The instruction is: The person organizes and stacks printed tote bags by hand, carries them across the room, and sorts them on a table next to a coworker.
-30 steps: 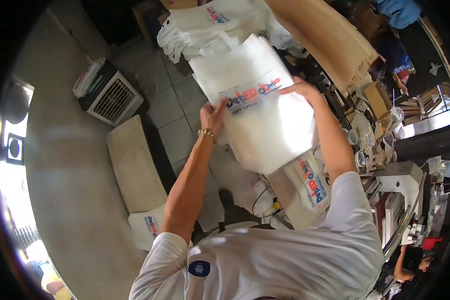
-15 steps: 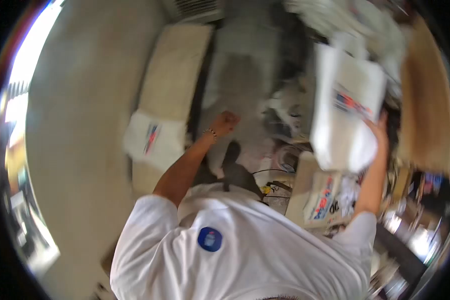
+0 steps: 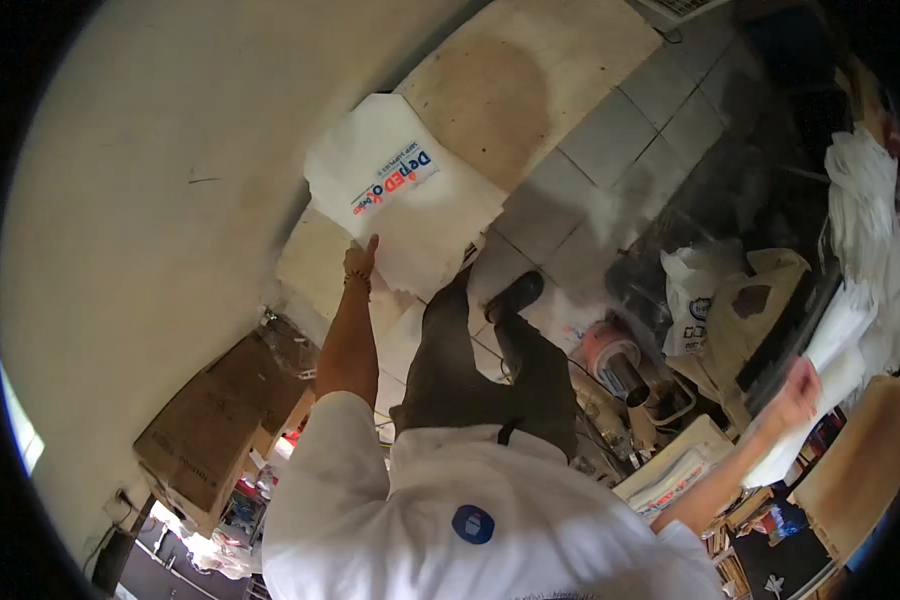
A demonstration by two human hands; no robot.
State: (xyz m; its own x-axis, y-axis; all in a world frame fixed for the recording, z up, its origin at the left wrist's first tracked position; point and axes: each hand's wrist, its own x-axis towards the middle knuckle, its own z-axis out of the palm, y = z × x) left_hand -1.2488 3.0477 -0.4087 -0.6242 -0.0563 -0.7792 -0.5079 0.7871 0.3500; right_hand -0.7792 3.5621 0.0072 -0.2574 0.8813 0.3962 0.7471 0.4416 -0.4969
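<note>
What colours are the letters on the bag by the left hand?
Blue and red letters, clearest in the head view.

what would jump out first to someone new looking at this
The white bag with red and blue lettering stands out first, lying on the flat beige bench at upper left, with the left hand at its edge. Next comes the round blue emblem on the white cotton-like shirt, bottom centre. At lower left, a large brown cardboard box sits beside the pale wall.
</note>
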